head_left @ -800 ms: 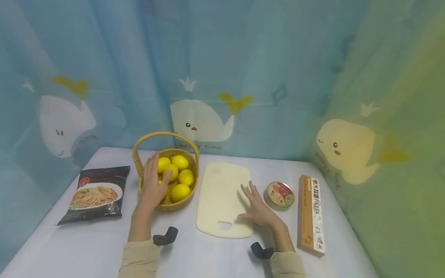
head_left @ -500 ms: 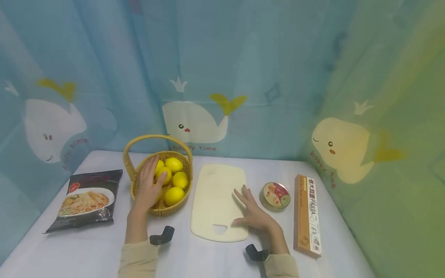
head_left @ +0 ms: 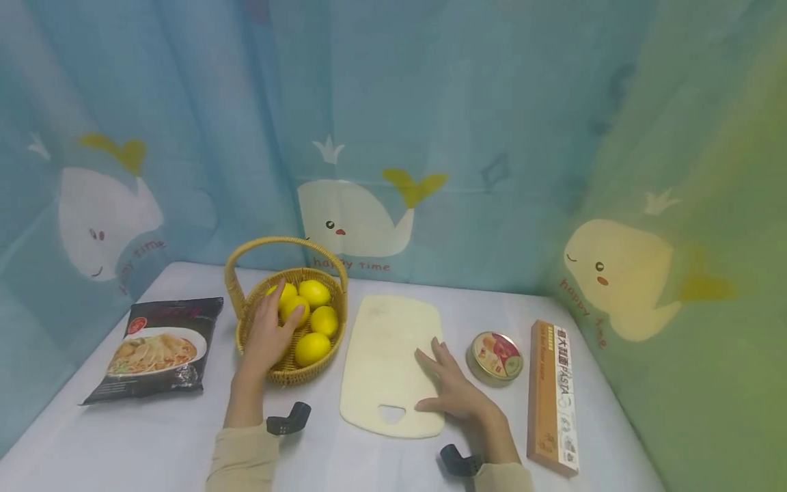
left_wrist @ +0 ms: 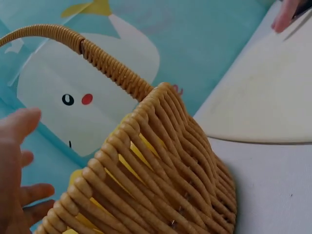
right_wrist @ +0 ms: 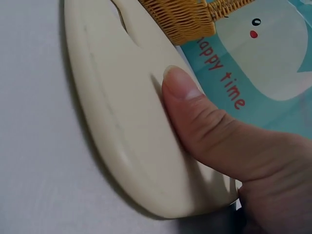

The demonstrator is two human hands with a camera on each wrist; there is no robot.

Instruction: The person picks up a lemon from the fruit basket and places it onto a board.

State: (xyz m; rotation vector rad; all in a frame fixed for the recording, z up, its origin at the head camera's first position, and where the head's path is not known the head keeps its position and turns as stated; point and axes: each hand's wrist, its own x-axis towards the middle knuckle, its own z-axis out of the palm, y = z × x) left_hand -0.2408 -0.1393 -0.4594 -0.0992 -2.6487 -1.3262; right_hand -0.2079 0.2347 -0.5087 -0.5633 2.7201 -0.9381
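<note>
My left hand (head_left: 270,335) hovers over the left side of a wicker basket (head_left: 294,374) with a tall handle, its fingers extended and thumb apart. Several yellow lemons (head_left: 313,350) lie inside; the hand overlaps some of them. In the left wrist view, fingers (left_wrist: 36,194) show beyond the woven rim. Beside the basket, a cream cutting board (head_left: 387,355) with a handle slot lies flat on the table. My right hand (head_left: 458,393) is at its right edge with fingers spread, thumb (right_wrist: 183,87) close over the board's surface. Neither hand grips anything.
A black noodle packet (head_left: 156,352) lies left of the basket. A round tin (head_left: 494,359) stands right of the board, just beyond the right hand. An orange and white pasta box (head_left: 553,400) lies farther right. A whale-print curtain (head_left: 492,225) borders the table's back and sides.
The head view shifts slightly back and forth. My right hand's fingers have come a little farther in over the board. The left hand stays over the basket; the objects keep their places.
</note>
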